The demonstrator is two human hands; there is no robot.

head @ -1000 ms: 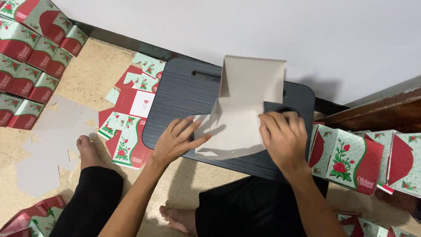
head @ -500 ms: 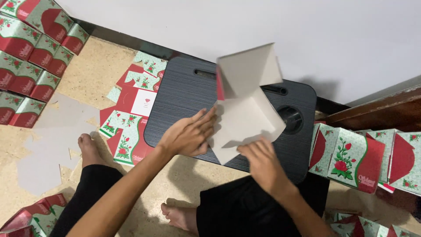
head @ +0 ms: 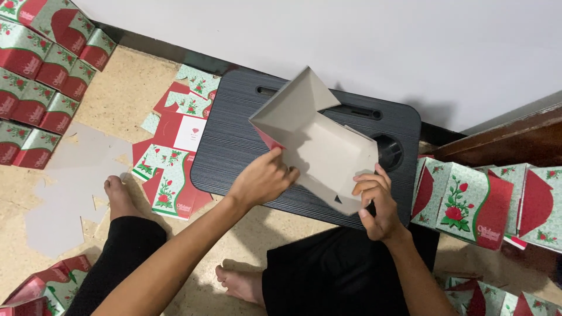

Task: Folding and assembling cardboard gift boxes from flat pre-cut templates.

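Half-folded cardboard box (head: 316,143), grey inside with a red edge showing at its left side, held tilted above the dark ribbed tabletop (head: 234,146). Left hand (head: 263,178) pinching the box's left wall, fingers curled over the edge. Right hand (head: 377,202) gripping the box's lower right corner, thumb on the outside and fingertips bent against the grey panel. Flaps raised at the far end, forming a shallow tray shape. Just left of the tabletop, flat printed box blanks (head: 172,152) in red and green with rose pattern, lying on the floor (head: 123,93). Further left, plain grey cardboard sheets (head: 70,187) beside a bare foot (head: 117,196). Rows of finished boxes (head: 41,64) at upper left; more assembled boxes (head: 486,202) standing to the right, near a wooden ledge (head: 503,137). White wall (head: 351,47) behind.
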